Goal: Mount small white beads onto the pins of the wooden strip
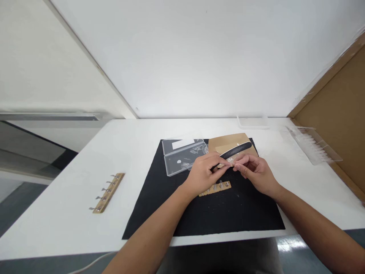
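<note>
Over the black mat, my left hand and my right hand meet at their fingertips. A black nail file with a curved shape slants up and right from my left hand, which holds it. Both hands pinch something tiny between them, too small to name. Just below lies a wooden strip with several small clear pieces on it, its left end partly behind my left hand. A brown card lies beyond the fingers, partly covered by the file.
An open clear case with small transparent pieces lies left of my hands. Another wooden strip with metal clips is at the left. At the right are clear plastic trays; a clear holder stands near the wall.
</note>
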A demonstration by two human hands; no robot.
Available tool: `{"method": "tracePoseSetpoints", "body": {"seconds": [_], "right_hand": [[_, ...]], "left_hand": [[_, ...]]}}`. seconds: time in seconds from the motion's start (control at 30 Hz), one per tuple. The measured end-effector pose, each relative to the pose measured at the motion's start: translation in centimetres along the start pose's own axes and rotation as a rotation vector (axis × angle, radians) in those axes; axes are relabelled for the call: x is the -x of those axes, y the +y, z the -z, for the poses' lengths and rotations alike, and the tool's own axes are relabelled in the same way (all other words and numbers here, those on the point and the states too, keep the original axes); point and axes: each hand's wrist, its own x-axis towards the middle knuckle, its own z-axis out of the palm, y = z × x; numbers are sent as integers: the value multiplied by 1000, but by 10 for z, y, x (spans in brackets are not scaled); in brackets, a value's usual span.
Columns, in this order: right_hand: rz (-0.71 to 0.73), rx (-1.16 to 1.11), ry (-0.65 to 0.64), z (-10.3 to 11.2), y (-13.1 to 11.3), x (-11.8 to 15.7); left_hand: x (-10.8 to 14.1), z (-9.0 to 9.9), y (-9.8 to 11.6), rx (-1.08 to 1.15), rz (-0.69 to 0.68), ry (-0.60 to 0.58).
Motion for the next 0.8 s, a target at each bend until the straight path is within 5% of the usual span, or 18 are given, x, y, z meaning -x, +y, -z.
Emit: {"method": "tracePoseSetpoints", "body": {"seconds": [0.17, 0.43, 0.8], "right_hand": [[33, 29, 61, 1, -2, 0], [80, 37, 138, 5, 0, 0], [70, 30, 155, 6, 3, 0]], "left_hand": [[1, 3, -6, -130, 14, 42], [5, 22, -26, -628, 264, 156], [2, 28, -20, -884, 613, 9]]}}
